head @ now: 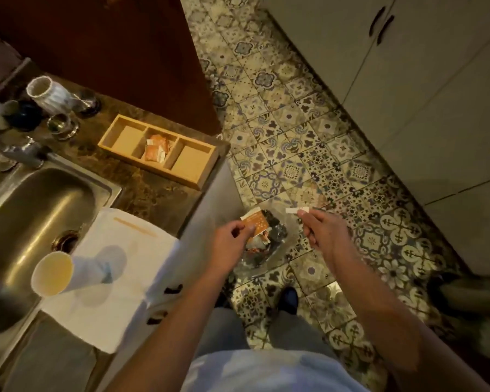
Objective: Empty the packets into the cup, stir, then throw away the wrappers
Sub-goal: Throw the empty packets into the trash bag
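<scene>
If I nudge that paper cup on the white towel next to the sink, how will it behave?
The paper cup is probably light and apt to tip: it looks tall and narrow, and it stands on a soft white towel close to the sink edge. Its thin paper wall would likely dent under a firm squeeze.

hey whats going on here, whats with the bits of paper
A person stands over a bin bag on the tiled floor. The left hand holds an orange wrapper and the right hand a small torn white strip, both above the bag. The paper cup and a wooden stirrer sit by the sink.
</scene>
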### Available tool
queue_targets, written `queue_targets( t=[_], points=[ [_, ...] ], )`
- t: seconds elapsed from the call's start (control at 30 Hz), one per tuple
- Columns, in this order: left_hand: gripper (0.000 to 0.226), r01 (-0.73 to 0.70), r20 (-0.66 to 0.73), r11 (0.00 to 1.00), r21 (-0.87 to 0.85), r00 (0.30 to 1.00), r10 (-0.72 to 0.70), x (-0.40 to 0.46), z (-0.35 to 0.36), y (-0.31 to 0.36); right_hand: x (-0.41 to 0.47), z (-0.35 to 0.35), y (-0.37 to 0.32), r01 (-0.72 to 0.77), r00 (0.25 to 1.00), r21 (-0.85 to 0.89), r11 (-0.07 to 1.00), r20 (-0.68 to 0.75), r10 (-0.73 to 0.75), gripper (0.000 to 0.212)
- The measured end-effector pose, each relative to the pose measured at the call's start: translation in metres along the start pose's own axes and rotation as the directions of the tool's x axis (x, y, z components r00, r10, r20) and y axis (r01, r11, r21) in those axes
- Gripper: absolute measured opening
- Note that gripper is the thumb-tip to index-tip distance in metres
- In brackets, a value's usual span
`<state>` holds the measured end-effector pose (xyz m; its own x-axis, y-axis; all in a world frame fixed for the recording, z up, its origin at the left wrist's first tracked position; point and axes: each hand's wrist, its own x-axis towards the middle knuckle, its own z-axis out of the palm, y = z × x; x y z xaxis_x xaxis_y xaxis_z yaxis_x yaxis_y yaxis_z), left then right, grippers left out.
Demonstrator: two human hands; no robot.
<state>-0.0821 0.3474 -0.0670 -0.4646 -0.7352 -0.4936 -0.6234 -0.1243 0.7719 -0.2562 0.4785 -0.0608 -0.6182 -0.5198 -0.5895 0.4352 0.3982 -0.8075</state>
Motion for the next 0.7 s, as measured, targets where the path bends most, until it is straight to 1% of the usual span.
queue_targets(
  t=[0.1,0.17,0.27,0.37,0.47,0.57,0.7],
  points=[
    [0.018,0.054,0.000,0.998,0.042,0.999,-0.054,0.020,0.013,-0.015,0.020,-0.002,0.021,-0.029,1.000,-0.002,1.000,-0.007,0.029,0.021],
    [0.016,0.090,0.016,0.993,0.078,0.996,-0.092,0.038,0.021,-0.028,0.035,-0.001,0.038,-0.047,0.999,0.012,0.999,-0.023,0.048,0.019],
    [0.020,0.103,0.066,0.984,0.143,0.991,-0.114,0.070,0.032,-0.046,0.062,0.002,0.066,-0.086,0.990,-0.013,0.996,-0.110,0.084,0.016],
    [0.018,0.130,0.115,0.975,0.179,0.982,-0.151,0.104,0.042,-0.066,0.086,0.009,0.092,-0.124,0.976,-0.057,0.991,-0.186,0.112,0.018],
    [0.018,0.162,0.118,0.966,0.202,0.975,-0.189,0.141,0.049,-0.092,0.103,0.017,0.115,-0.176,0.956,-0.048,0.983,-0.247,0.159,0.012],
    [0.020,0.213,0.112,0.954,0.211,0.964,-0.240,0.172,0.055,-0.116,0.118,0.028,0.138,-0.194,0.935,-0.030,0.981,-0.310,0.175,0.019],
    [0.024,0.251,0.140,0.936,0.247,0.947,-0.291,0.204,0.065,-0.145,0.147,0.044,0.173,-0.249,0.918,-0.057,0.967,-0.331,0.217,0.024]
  ],
)
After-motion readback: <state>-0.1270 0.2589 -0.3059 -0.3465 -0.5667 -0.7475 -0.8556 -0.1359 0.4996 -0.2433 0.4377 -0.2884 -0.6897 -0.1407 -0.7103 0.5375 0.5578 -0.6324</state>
